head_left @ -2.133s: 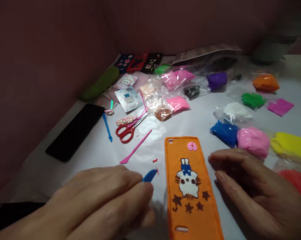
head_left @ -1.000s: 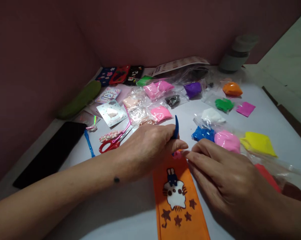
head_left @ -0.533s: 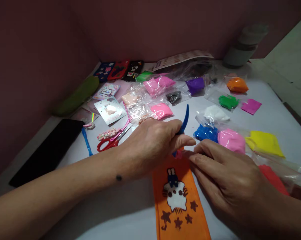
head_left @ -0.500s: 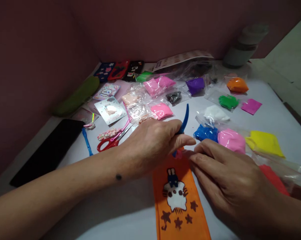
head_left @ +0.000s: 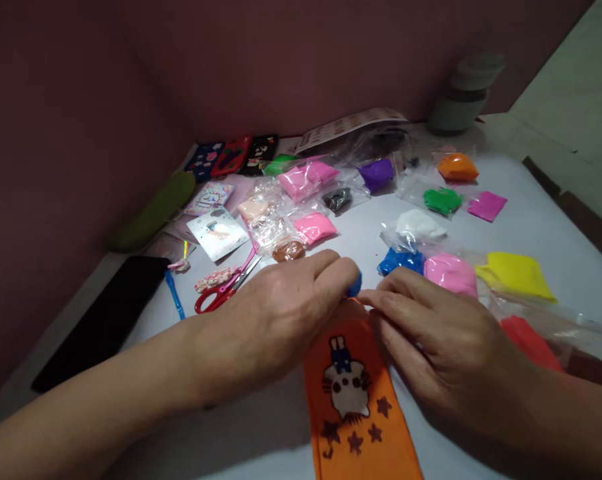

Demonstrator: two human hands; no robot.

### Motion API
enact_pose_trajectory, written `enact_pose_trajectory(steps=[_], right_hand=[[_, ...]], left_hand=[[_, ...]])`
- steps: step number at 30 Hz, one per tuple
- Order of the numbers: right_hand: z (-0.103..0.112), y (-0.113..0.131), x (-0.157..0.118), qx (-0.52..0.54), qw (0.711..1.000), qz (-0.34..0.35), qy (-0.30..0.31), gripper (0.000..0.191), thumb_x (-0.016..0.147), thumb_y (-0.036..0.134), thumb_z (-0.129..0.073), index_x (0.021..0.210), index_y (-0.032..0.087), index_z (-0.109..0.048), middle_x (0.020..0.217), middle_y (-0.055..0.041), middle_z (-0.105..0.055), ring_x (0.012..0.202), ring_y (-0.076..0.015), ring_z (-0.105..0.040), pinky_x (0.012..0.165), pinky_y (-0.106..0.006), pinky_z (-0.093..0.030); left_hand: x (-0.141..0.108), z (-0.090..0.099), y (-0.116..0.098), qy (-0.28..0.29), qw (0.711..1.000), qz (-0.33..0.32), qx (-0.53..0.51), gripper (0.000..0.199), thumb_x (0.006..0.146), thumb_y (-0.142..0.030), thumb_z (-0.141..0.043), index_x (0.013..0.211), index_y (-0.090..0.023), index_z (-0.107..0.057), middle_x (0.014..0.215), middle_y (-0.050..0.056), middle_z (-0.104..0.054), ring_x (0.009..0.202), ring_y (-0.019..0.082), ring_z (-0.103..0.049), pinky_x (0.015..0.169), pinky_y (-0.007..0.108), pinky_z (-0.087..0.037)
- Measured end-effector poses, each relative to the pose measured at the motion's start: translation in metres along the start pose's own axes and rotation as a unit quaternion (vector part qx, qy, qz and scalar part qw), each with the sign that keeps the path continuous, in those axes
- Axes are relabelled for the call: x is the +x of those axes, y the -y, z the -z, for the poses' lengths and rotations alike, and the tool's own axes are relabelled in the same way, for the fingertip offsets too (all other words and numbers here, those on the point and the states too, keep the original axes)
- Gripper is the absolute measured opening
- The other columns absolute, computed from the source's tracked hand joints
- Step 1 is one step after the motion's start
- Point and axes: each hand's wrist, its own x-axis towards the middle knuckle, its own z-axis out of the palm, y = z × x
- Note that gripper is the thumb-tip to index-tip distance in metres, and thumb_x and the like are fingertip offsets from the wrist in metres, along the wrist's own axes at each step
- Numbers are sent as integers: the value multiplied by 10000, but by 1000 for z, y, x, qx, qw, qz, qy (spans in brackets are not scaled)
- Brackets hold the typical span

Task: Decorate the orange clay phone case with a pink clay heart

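An orange piece, shaped like a phone case point(head_left: 348, 427), lies on the white table with its near part towards me. It bears a white cat in blue clothes and several dark stars, upside down from my side. My left hand point(head_left: 275, 317) is closed round a blue clay tool point(head_left: 354, 285); only a bit of it shows, at the fingers over the case's far end. My right hand point(head_left: 445, 353) lies along the case's right edge, fingers pressed together and tips at the far end. The left hand hides the spot being worked.
Bagged clay lies beyond my hands, including blue point(head_left: 401, 260), pink point(head_left: 451, 275), yellow point(head_left: 521, 275) and red point(head_left: 531, 343). Red-handled scissors point(head_left: 211, 300), a blue stick tool point(head_left: 174, 293) and a black slab point(head_left: 103, 320) are left. A bottle point(head_left: 461, 97) stands at the back.
My left hand has turned over and lowered, so the long curved end of the blue tool no longer shows. The right hand stays beside the case. The view has shifted slightly.
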Motion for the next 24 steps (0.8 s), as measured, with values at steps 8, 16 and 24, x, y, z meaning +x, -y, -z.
enact_pose_trajectory(steps=[8, 16, 24], right_hand=[[-1, -3, -3, -44, 998, 41, 3, 281, 870, 8, -431, 687, 99, -623, 714, -96, -546, 627, -174, -502, 536, -300, -406], [-2, -3, -4, -92, 992, 86, -13, 320, 874, 23, -437, 618, 146, -583, 649, -63, -520, 565, -161, -451, 505, -295, -362], [-6, -8, -6, -103, 990, 95, -10, 305, 839, 7, -464, 591, 145, -576, 622, -53, -482, 572, -172, -450, 493, -308, -330]], left_hand=[[2, -7, 2, 19, 999, -25, 37, 161, 983, -175, -406, 833, -167, -466, 725, -25, -450, 581, 104, -419, 515, 240, -364], [9, -11, -3, 8, 998, -21, 62, 252, 1008, -262, -374, 787, -173, -456, 690, -28, -473, 562, 92, -435, 460, 205, -339], [8, -13, -2, -5, 997, -36, 69, 207, 983, -256, -448, 811, -151, -499, 696, -21, -500, 575, 100, -474, 483, 206, -368]])
